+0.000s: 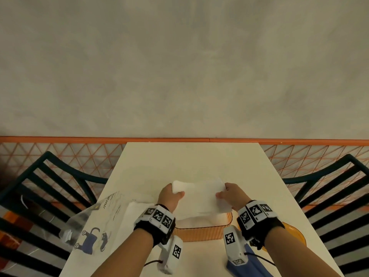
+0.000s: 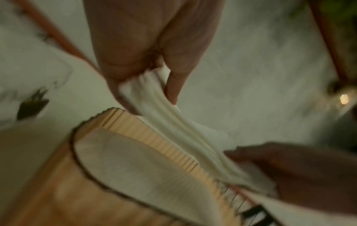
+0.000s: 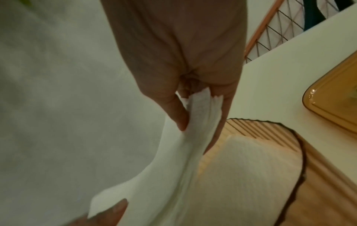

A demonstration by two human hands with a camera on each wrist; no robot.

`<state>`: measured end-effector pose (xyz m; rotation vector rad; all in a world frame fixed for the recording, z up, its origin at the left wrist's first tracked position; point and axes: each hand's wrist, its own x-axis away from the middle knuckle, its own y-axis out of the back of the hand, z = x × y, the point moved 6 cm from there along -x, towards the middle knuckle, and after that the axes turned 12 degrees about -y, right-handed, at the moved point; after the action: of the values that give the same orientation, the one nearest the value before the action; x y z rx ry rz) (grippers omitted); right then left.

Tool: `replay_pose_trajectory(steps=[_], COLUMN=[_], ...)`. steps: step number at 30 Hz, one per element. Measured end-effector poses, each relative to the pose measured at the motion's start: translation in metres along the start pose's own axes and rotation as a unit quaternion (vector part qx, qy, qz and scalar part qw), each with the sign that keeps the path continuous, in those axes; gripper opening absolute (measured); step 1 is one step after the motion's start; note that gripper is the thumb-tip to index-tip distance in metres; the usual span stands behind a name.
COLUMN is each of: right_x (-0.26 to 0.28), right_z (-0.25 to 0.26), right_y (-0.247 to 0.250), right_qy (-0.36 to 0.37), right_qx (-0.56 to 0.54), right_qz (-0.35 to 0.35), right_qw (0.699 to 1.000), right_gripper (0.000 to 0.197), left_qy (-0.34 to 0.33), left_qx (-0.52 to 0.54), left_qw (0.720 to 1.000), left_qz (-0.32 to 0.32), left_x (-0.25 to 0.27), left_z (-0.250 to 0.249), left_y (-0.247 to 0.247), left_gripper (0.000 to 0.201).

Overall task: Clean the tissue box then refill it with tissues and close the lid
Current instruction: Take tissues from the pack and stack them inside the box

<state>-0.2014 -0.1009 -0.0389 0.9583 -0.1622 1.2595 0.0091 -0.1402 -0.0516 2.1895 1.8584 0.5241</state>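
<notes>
tissues (image 1: 199, 193) pinched at both ends by left hand (image 1: 169, 196) and right hand (image 1: 232, 195) | held flat over tissue box (image 1: 201, 232) so they fit in

The tissue box (image 1: 201, 233) is showing translucent amber walls with fine vertical ribbing and a dark rim. The stack of tissues (image 1: 199, 193) above the box is looking plain white. Left of the box, the plastic wrapper (image 1: 95, 222) is displaying a blue cartoon animal with white paws. Right of the box, the lid (image 3: 336, 105) is glowing the same amber. The table (image 1: 189, 158) is appearing cream.
</notes>
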Motion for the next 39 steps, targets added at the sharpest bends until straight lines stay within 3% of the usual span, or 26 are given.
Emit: replay_pose_trajectory(steps=[1, 5, 8, 10, 15, 19, 22, 25, 28, 30, 33, 36, 39], right_x=[-0.003, -0.004, -0.005, -0.004, -0.005, -0.005, -0.002, 0.0, 0.004, 0.008, 0.016, 0.019, 0.013], right_z=[0.0, -0.007, -0.014, -0.014, -0.012, -0.009, -0.006, -0.003, -0.001, 0.0, 0.008, 0.011, 0.002], right_y=[-0.001, -0.01, -0.014, -0.015, -0.015, -0.019, -0.024, -0.023, -0.024, -0.027, -0.033, -0.049, -0.053], right_qy=[0.003, -0.007, -0.017, -0.018, -0.022, -0.02, 0.003, 0.044, 0.079, 0.098, 0.181, 0.28, 0.268], right_qx=[0.042, 0.161, 0.172, 0.174, 0.188, 0.211, 0.243, 0.276, 0.323, 0.368, 0.444, 0.471, 0.473], right_qz=[-0.022, -0.05, -0.063, -0.07, -0.062, -0.067, -0.078, -0.096, -0.104, -0.125, -0.179, -0.119, -0.043], right_qw=[0.999, 0.986, 0.983, 0.982, 0.98, 0.975, 0.967, 0.955, 0.937, 0.916, 0.859, 0.828, 0.838], right_gripper=[0.021, 0.015, 0.033, 0.036, 0.04, 0.042, 0.052, 0.063, 0.057, 0.053, 0.056, 0.061, 0.065], left_qy=[-0.014, -0.027, -0.064, -0.077, -0.054, -0.081, -0.108, -0.196, -0.272, -0.254, -0.238, -0.266, -0.273], left_qx=[-0.056, -0.216, -0.328, -0.356, -0.349, -0.411, -0.473, -0.522, -0.552, -0.557, -0.546, -0.537, -0.508], left_qw=[0.998, 0.975, 0.938, 0.924, 0.921, 0.884, 0.854, 0.822, 0.776, 0.775, 0.784, 0.776, 0.781], left_qz=[0.004, 0.052, 0.096, 0.116, 0.167, 0.206, 0.185, 0.118, 0.135, 0.16, 0.175, 0.195, 0.239], left_x=[0.0, 0.002, 0.007, 0.008, -0.004, -0.006, -0.004, 0.003, 0.012, 0.015, 0.018, 0.022, 0.026], left_z=[-0.001, 0.009, 0.011, 0.009, 0.011, 0.01, 0.008, -0.005, -0.004, 0.005, 0.013, 0.011, 0.008], left_y=[-0.001, -0.011, -0.018, -0.02, -0.019, -0.026, -0.03, -0.026, -0.032, -0.032, -0.031, -0.034, -0.036], left_gripper=[0.039, 0.061, 0.058, 0.053, 0.058, 0.06, 0.058, 0.048, 0.044, 0.044, 0.044, 0.046, 0.052])
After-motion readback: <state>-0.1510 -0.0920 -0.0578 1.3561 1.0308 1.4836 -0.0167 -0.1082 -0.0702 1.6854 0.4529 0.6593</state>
